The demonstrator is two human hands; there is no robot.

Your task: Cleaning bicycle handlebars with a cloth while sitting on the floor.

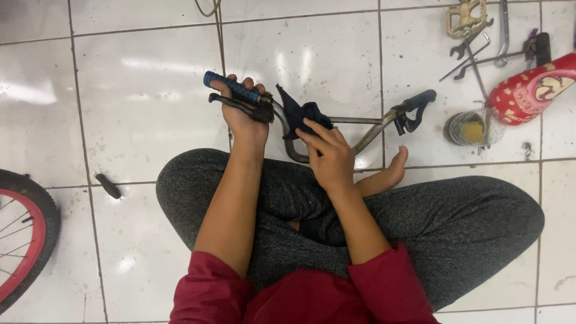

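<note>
I sit cross-legged on a white tiled floor with a bicycle handlebar (354, 122) held over my lap. My left hand (245, 117) is closed around its blue left grip (231, 87), just above the black brake lever (237, 106). My right hand (327, 155) presses a dark cloth (300, 112) against the curved metal bar near its middle. The handlebar's right end with its grip and brake lever (414, 109) points toward the right, free of both hands.
Wrenches and metal tools (477, 54) lie at the top right beside a metal pedal (465, 17). A red patterned bicycle saddle (531, 90) and a small jar (471, 128) sit right. A bicycle wheel with a red rim (21, 237) is at the left edge; a small black part (108, 186) lies nearby.
</note>
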